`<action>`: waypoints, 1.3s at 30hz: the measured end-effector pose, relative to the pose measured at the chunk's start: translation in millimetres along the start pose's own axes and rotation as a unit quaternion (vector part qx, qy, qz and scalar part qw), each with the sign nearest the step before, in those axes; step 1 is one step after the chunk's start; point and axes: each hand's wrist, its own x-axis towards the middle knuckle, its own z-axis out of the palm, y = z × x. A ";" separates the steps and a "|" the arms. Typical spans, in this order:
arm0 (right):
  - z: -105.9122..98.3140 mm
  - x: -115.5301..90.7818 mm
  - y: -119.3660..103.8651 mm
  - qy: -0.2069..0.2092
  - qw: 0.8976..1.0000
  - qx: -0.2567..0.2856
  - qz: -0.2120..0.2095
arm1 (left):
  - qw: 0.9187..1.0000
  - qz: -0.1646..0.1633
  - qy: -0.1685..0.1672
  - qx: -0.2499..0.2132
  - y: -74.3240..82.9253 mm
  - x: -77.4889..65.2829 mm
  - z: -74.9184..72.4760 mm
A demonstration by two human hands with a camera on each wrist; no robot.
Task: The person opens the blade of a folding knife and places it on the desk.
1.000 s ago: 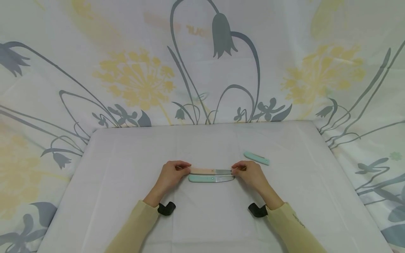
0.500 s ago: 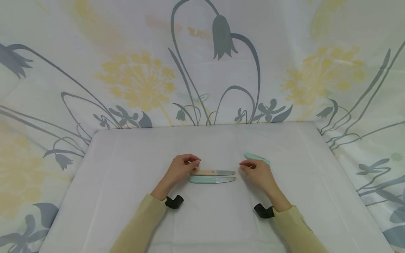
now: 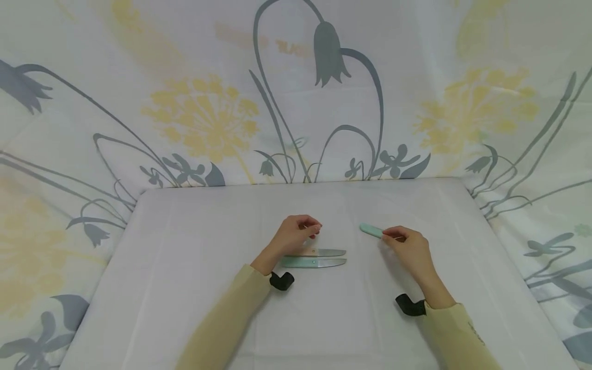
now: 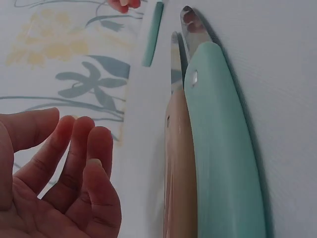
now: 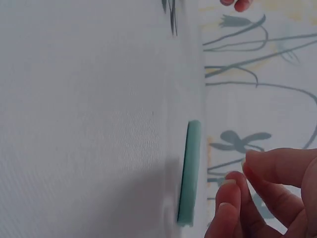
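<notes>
Two unfolded knives lie side by side, blades pointing right: a peach-handled knife [image 3: 330,252] and, just nearer, a mint-handled knife [image 3: 300,262]. My left hand [image 3: 295,235] hovers over the peach handle and covers part of it in the head view; its fingers are loosely bent with nothing between them. Farther right lies a folded mint knife [image 3: 371,229]. Fingertips of my right hand [image 3: 410,246] overlap its right end in the head view. In the right wrist view the folded knife [image 5: 189,173] shows apart from the loosely curled fingers [image 5: 267,191].
A white cloth covers the table [image 3: 319,318]. Behind it and at the sides hangs a flower-printed curtain [image 3: 287,103]. Black wrist cameras [image 3: 282,281] sit under both cuffs.
Both hands have left the peach-handled knife, which they touched at its two ends. The left hand rose and moved right and away; the right moved right to the folded knife.
</notes>
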 end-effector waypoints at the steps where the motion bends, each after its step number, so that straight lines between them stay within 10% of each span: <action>1: -2.5 0.6 2.9 0.003 1.000 -0.002 0.003 | 1.000 0.000 -0.002 -0.001 1.4 2.6 2.8; 22: -17.2 14.5 25.2 -0.026 0.998 -0.060 -0.005 | 0.993 -0.083 -0.016 -0.078 24.1 47.4 74.6; 39: -14.0 19.2 26.2 -0.027 0.997 -0.068 -0.001 | 0.992 -0.104 -0.020 -0.069 28.1 51.3 88.3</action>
